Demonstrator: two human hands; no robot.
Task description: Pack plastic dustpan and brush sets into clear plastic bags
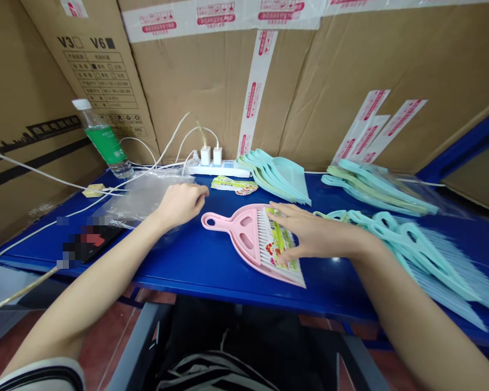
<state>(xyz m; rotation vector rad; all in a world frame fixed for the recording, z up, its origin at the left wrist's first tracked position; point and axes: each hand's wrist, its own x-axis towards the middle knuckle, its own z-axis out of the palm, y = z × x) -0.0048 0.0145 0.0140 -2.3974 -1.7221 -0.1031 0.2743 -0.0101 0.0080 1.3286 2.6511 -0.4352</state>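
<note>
A pink dustpan [244,233] lies on the blue table with a white-bristled brush [264,239] nested in it. Across the bristles rests a printed green and white label card [277,239]. My right hand [309,231] lies over the card, fingers spread and touching it. To the left, my left hand [183,203] is closed, its fingers curled under at the edge of a stack of clear plastic bags [136,195]. What its fingertips hold, if anything, is hidden. More label cards [233,185] lie beyond the dustpan.
Turquoise dustpans [279,174] are stacked at the back, more dustpans [375,187] further right. Turquoise brushes [424,250] lie by my right forearm. A power strip [224,169], white cables, a water bottle [106,144] and a dark phone-like object [101,241] are on the left.
</note>
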